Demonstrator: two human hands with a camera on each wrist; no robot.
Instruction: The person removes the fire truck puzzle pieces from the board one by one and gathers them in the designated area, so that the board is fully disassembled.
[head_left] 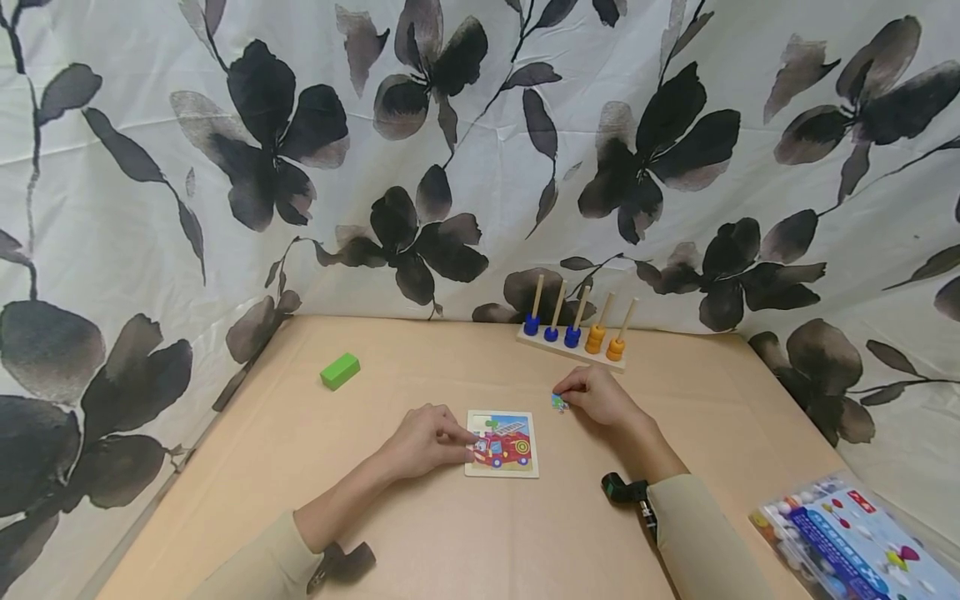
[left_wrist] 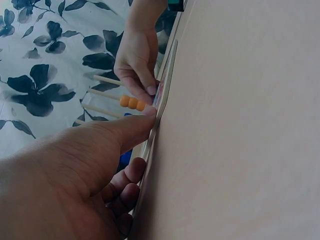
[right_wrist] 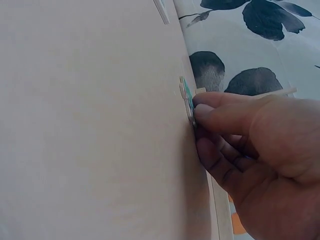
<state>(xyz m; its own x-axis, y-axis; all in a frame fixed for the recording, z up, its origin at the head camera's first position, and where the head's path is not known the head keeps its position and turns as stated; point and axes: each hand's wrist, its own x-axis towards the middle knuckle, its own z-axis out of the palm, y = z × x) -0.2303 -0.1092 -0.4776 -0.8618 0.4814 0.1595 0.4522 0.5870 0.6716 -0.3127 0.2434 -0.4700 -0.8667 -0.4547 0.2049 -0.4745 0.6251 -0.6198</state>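
Observation:
A small wooden jigsaw puzzle (head_left: pixel 510 452) in a pale square frame lies on the table, its picture a red fire truck. My left hand (head_left: pixel 429 440) grips it by the left edge, with the thumb over the picture side in the left wrist view and the other fingers bent along the rim. To the right and farther back, my right hand (head_left: pixel 600 396) pinches a small blue-green puzzle piece (head_left: pixel 557 402) between thumb and fingertips. In the right wrist view this piece (right_wrist: pixel 187 100) is seen nearly edge-on, close over the tabletop, partly covered by the fingertips.
Behind the right hand stands a wooden peg rack (head_left: pixel 573 346) with blue and orange beads. A green block (head_left: pixel 341 372) lies at the back left. At the front right is a clear pack (head_left: pixel 855 533) of coloured items. Floral cloth (head_left: pixel 480 150) hangs behind the table.

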